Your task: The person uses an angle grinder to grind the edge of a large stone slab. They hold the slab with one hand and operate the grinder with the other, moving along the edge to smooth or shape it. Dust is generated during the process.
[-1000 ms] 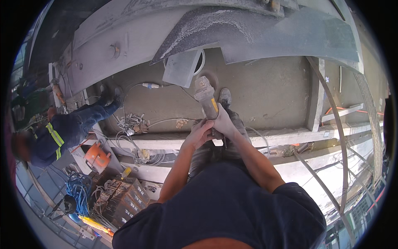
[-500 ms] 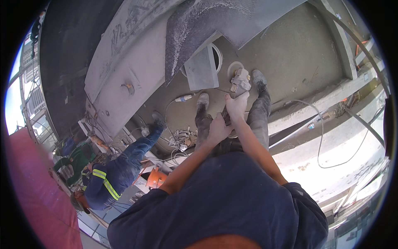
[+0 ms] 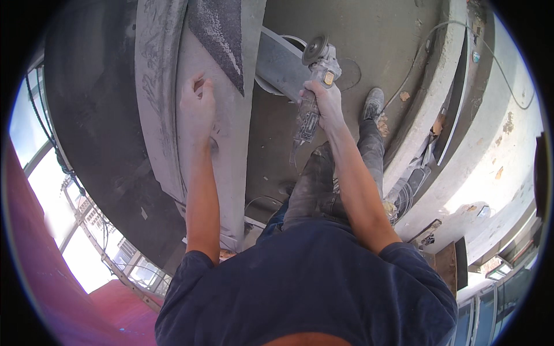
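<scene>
My right hand [image 3: 328,106] is closed around the body of a dusty angle grinder [image 3: 307,120]. The grinder stands nearly upright in the view, its grey disc [image 3: 315,49] at the far end and its cord end towards me. Over the pale, dust-covered slab [image 3: 228,167] on the left is my left hand [image 3: 197,109], fingers curled in towards the thumb. A dark gap shows between thumb and finger, with nothing visible in it. Whether this hand touches the slab, I cannot tell.
A dark rough patch [image 3: 222,40] covers the slab's far part. Beside it a grey board [image 3: 283,63] leans over a round white rim. A cable [image 3: 424,49] loops along the concrete ledge [image 3: 424,98] on the right. My boot [image 3: 374,104] stands on the dusty floor.
My left hand has let go of the grinder and moved left over the slab. My right hand has raised and turned the grinder. The view has swung left, and the co-worker is mostly out of sight.
</scene>
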`<state>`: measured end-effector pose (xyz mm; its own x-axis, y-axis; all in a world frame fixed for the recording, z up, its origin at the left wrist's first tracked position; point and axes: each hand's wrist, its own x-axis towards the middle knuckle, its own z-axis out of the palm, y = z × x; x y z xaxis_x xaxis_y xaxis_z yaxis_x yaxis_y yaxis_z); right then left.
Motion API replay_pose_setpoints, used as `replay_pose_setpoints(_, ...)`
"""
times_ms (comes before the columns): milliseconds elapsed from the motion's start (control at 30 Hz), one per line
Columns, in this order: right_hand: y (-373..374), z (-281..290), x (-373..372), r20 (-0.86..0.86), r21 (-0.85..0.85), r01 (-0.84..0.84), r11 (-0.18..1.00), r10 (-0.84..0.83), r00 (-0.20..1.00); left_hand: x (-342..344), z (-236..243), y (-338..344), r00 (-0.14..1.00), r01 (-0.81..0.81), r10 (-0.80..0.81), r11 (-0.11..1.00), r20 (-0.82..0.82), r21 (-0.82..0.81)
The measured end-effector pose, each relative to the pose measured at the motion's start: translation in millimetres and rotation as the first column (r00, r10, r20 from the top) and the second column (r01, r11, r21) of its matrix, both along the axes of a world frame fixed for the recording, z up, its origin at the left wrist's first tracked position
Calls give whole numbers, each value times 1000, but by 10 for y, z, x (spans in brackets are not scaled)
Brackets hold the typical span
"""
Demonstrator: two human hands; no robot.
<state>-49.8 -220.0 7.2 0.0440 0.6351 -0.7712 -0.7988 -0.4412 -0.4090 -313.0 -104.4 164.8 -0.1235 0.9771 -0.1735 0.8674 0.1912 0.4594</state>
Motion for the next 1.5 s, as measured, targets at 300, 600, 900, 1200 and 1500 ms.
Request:
replay_pose_setpoints(300,-118,190,-520,-197,129,-74,989,99,976,111,-291,1662,856,360,-455,866,-246,-347)
replay_pose_setpoints(600,131,157,-640,-22,311,-172,935,187,982,507,-17,1916,546,303,-665,724,-510,-620)
replay_pose_setpoints(900,119,130,-765,36,342,-155,927,152,988,384,-128,1943,541,355,-671,729,-507,-585)
replay_pose_setpoints(1200,83,253,-705,9,297,-217,930,224,974,304,-203,1853,599,379,-634,763,-489,-524)
replay_pose_setpoints(1500,115,374,-668,32,320,-201,926,201,979,342,-193,1859,594,347,-629,763,-501,-546)
